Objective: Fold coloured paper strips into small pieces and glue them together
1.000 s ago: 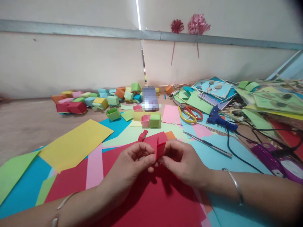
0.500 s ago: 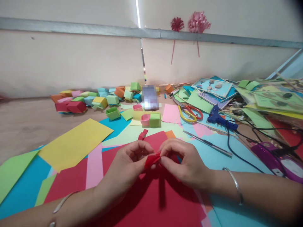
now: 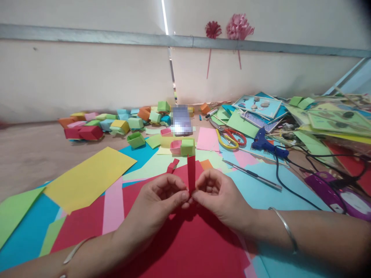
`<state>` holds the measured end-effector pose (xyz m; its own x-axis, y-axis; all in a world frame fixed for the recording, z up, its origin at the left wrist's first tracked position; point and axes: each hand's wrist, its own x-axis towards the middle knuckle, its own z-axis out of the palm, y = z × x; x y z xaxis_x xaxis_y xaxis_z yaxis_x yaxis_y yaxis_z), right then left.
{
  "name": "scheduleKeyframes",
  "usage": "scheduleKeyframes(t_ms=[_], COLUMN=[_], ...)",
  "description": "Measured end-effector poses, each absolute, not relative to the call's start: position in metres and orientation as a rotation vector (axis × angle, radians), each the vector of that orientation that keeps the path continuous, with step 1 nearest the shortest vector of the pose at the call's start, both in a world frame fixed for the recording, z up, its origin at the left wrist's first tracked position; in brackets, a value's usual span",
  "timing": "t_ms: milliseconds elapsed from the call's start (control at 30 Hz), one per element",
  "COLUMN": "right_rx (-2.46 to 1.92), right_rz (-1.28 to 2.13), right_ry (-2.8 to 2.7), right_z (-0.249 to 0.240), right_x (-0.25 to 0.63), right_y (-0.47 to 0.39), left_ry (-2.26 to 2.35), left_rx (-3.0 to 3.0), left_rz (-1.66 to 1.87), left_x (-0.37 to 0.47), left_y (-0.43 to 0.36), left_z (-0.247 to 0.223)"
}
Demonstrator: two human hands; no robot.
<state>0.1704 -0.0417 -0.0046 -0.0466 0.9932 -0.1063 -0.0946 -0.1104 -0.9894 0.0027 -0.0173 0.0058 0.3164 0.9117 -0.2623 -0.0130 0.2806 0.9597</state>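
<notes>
A narrow red paper strip (image 3: 191,173) stands upright between my hands. My left hand (image 3: 164,199) pinches its lower end from the left, thumb against fingers. From the other side, my right hand (image 3: 218,197) pinches the same end, and the fingertips of both hands nearly meet. Just beyond them, a small folded red paper piece (image 3: 172,166) lies near the far edge of a large red sheet (image 3: 197,243), which spreads beneath both hands. Farther back sit a green paper box (image 3: 188,147) and a pink paper box (image 3: 176,147), side by side.
Many coloured paper boxes (image 3: 91,132) are piled at the back left. To the right lie scissors (image 3: 232,139), a craft knife (image 3: 255,175), a blue glue gun (image 3: 268,143) with a black cable, and a purple device (image 3: 324,189). A blurred-out phone-like object (image 3: 181,119) stands at the back.
The red strip, bent and lying across between my fingers before, now points straight up. My fingers have shifted to its lower end. The view has turned slightly.
</notes>
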Motion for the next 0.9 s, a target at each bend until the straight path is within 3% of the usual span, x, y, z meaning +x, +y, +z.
scheduleKeyframes(t_ms=[400, 733, 900], right_rx=[-1.163, -1.033, -0.910], right_rz=[1.359, 1.268, 1.388], right_ry=[-1.157, -1.445, -1.333], right_z=[0.0008, -0.0034, 0.0019], right_x=[0.1716, 0.1730, 0.1744], right_y=[-0.0418, -0.0453, -0.0431], left_ry=[1.101, 1.012, 0.927], left_rx=[1.242, 1.048, 0.906], left_rz=[0.698, 0.626, 0.642], left_x=[0.0010, -0.0005, -0.0016], left_y=[-0.0180, -0.0213, -0.0255], left_z=[0.0122, 0.0118, 0.0055])
